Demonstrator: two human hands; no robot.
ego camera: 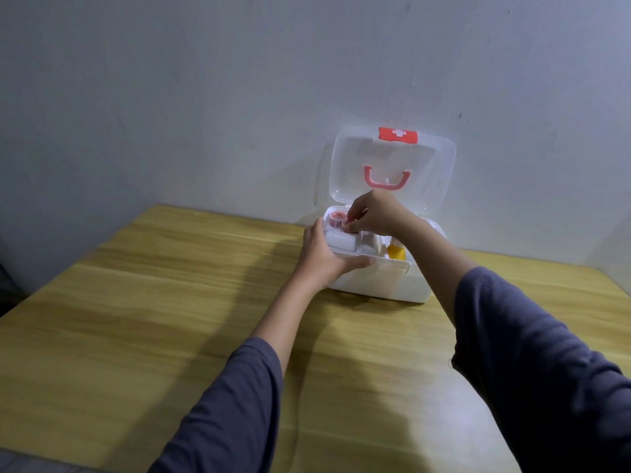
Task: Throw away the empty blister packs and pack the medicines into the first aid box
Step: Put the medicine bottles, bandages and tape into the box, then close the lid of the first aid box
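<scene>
A white first aid box (386, 279) stands open at the far side of the wooden table, its clear lid (433, 165) upright against the wall with a pink handle and a red cross label. My left hand (324, 254) grips the box's front left corner, thumb along the front rim. My right hand (372, 213) reaches into the left part of the tray, fingertips pinched on a small pink-and-white item (348, 224) beside a red-and-white tape roll (336, 218). A white packet (341, 242) and a yellow bottle (396, 252) lie inside. No blister packs are in view.
The wooden table (170, 319) stretches from the box toward me, its far left edge near a grey wall (205, 97). The box sits close to the wall at the table's back. Dark sleeves cover both forearms.
</scene>
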